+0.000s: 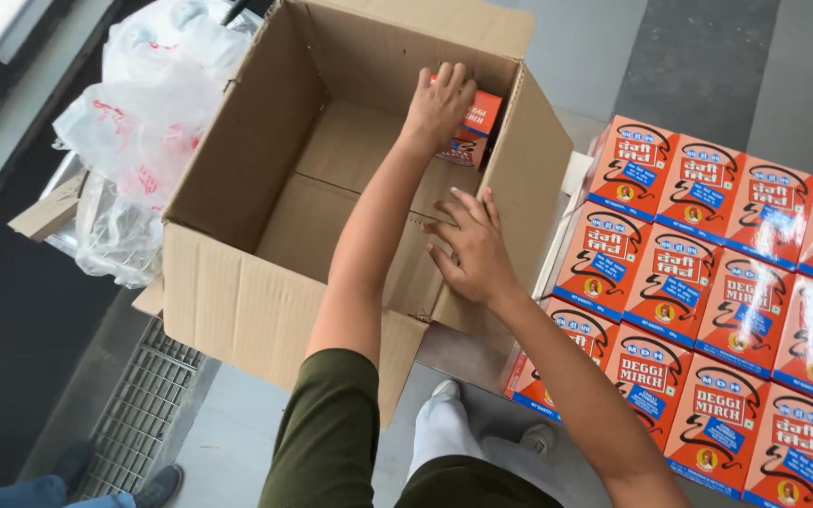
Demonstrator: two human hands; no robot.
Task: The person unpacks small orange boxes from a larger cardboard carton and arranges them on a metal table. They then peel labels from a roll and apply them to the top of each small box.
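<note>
We start with the small orange packet (478, 120), which sits deep in the far corner of the open cardboard carton (237, 282), at about one o'clock on the carton floor. Our left hand (438, 102) lies over the packet's top edge with its fingers curled down onto it, so it looks to be gripping the packet, though the palm hides the contact itself. Our right hand (472, 246) is spread, fingers loose, pressing against the carton's right wall from inside at about four o'clock; it grasps nothing and seems only to steady the carton.

As for progress, we judge the work barely begun: this is the only packet in the carton that we can see, and the rest of the brown floor lies bare. Well to the right, at three to five o'clock in the view, a large block of matching orange packets (726, 282) stands in tight rows, wrapped in glossy film, and none of it looks disturbed.

Farther out, crumpled white plastic bags (148, 122) are heaped against the carton's left side at about ten o'clock, touching its wall. A metal floor grate (143, 414) runs along at seven o'clock, and another person's blue-clad leg and dark shoe (157, 486) show at the bottom left corner. Our own white shoes (444, 390) stand just beside the carton's near flap. Nothing blocks the reach between the stack and the carton except the carton's upright right flap.
</note>
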